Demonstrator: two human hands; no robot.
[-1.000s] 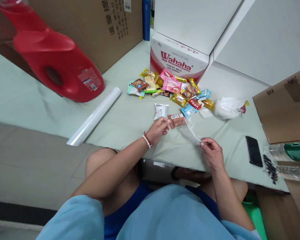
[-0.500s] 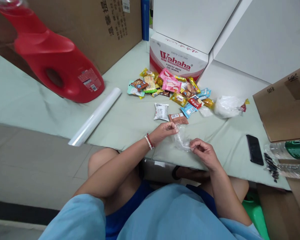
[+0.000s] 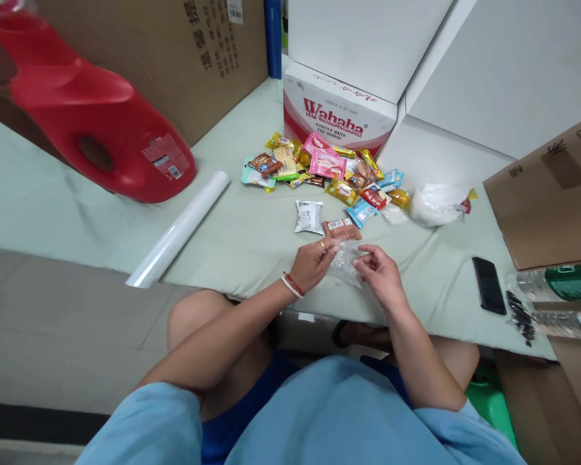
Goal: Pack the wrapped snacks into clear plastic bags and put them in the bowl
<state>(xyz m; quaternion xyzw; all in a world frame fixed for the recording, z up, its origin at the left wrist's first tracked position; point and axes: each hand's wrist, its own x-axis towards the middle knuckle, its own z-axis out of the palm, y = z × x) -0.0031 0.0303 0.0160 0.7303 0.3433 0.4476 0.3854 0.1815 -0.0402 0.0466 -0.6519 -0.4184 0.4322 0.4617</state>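
A small clear plastic bag (image 3: 345, 263) is stretched between my hands just above the table's front edge. My left hand (image 3: 314, 261) pinches its upper left side, with a ring and beaded bracelets showing. My right hand (image 3: 378, 271) has thumb and fingers closed at the bag's right side. Just beyond the bag lie a brown snack packet (image 3: 343, 228) and a silver-white packet (image 3: 308, 217). Behind them is a heap of wrapped snacks, with a pink packet (image 3: 327, 164), a red packet (image 3: 374, 196) and a blue packet (image 3: 361, 212).
A Wahaha carton (image 3: 339, 113) stands behind the snacks. To the left are a white roll (image 3: 179, 229) and a large red jug (image 3: 101, 129). On the right lie a white plastic bag (image 3: 436, 204), a phone (image 3: 489, 285), plastic bottles (image 3: 569, 282) and a cardboard box (image 3: 547, 194).
My right hand has moved up and left, closer to my left hand. The clear bag looks less drawn out to the lower right. The whole view has shifted slightly.
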